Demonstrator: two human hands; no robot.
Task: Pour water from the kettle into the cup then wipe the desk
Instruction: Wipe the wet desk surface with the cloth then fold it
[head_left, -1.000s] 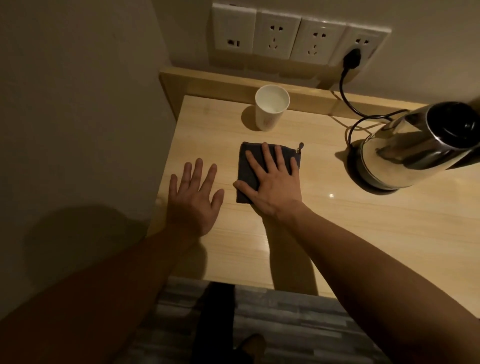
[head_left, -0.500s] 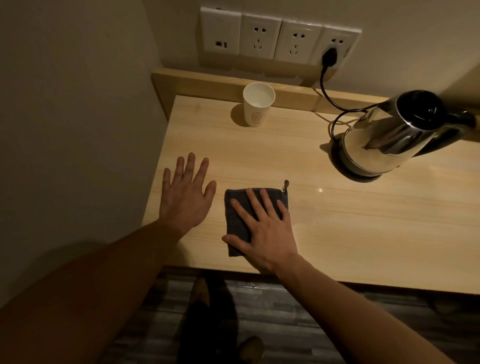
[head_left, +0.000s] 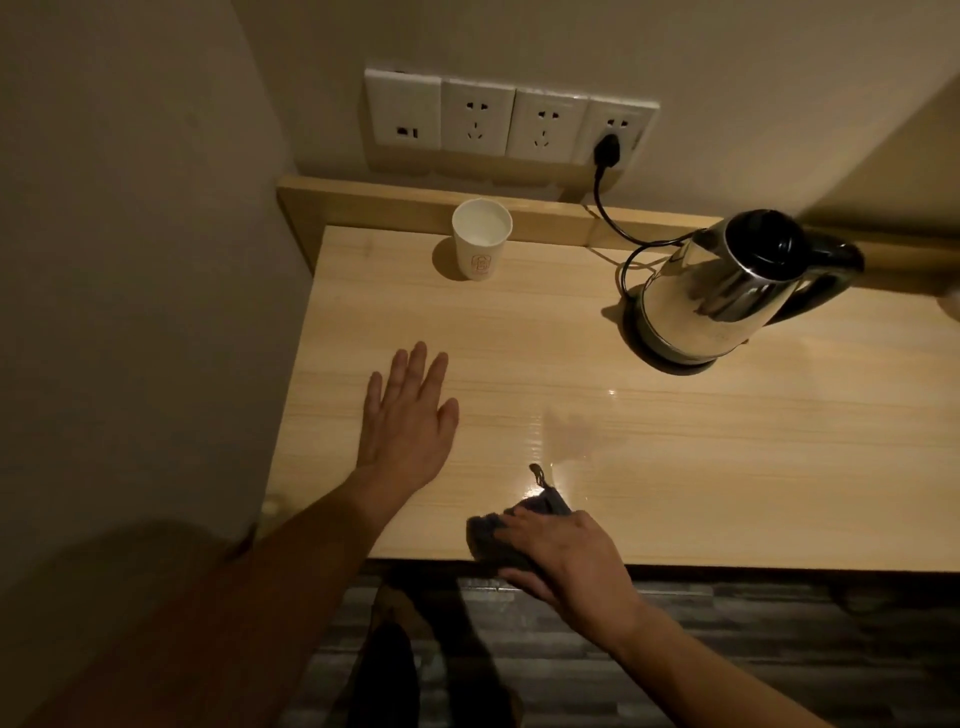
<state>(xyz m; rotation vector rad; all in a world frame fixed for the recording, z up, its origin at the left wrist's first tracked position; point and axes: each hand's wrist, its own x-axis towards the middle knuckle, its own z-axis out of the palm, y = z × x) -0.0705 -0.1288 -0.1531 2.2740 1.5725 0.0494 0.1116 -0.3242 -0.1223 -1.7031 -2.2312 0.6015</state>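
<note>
A white paper cup (head_left: 480, 244) holding water stands at the back left of the wooden desk (head_left: 727, 457). The steel kettle (head_left: 727, 291) with a black lid and handle sits on its base at the back right. My right hand (head_left: 566, 553) grips a bunched dark grey cloth (head_left: 511, 530) at the desk's front edge, partly over the edge. My left hand (head_left: 410, 421) lies flat on the desk with fingers spread, left of the cloth. A wet sheen (head_left: 576, 441) shows on the wood just beyond the cloth.
A wall (head_left: 130, 260) closes the desk's left side. Wall sockets (head_left: 509, 122) sit above a raised wooden ledge (head_left: 545, 221); the kettle's black cord (head_left: 613, 223) runs from the rightmost socket. Dark plank floor (head_left: 727, 649) lies below the front edge.
My right hand dragged the cloth from the desk's middle back to the front edge, and the cloth is now bunched under curled fingers. My left hand stayed flat in place.
</note>
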